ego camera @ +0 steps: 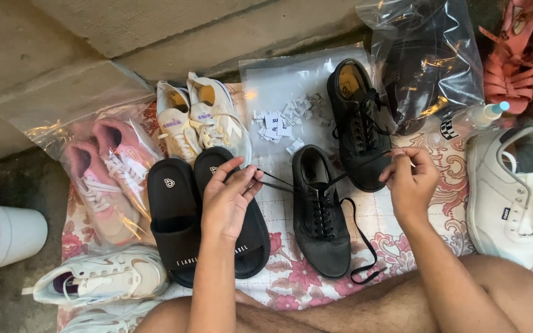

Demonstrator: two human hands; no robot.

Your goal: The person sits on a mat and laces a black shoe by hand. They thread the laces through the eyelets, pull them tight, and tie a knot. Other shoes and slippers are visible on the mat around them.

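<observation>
Black sneaker [320,213] sits mid-frame between our hands, toe pointing down-frame. Left hand [229,198] pinches one lace end, right hand [409,179] pinches the other, both pulled sideways, pretty evenly spaced.

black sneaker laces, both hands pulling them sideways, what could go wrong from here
1. The left hand and right hand pull the laces apart over the near black sneaker; uneven pull could leave one end short or slip it out of an eyelet.
2. The long lace end looped by the toe lies loose and may snag.
3. The small paper tags lie close behind on the clear bag; a tug could scatter them.
</observation>
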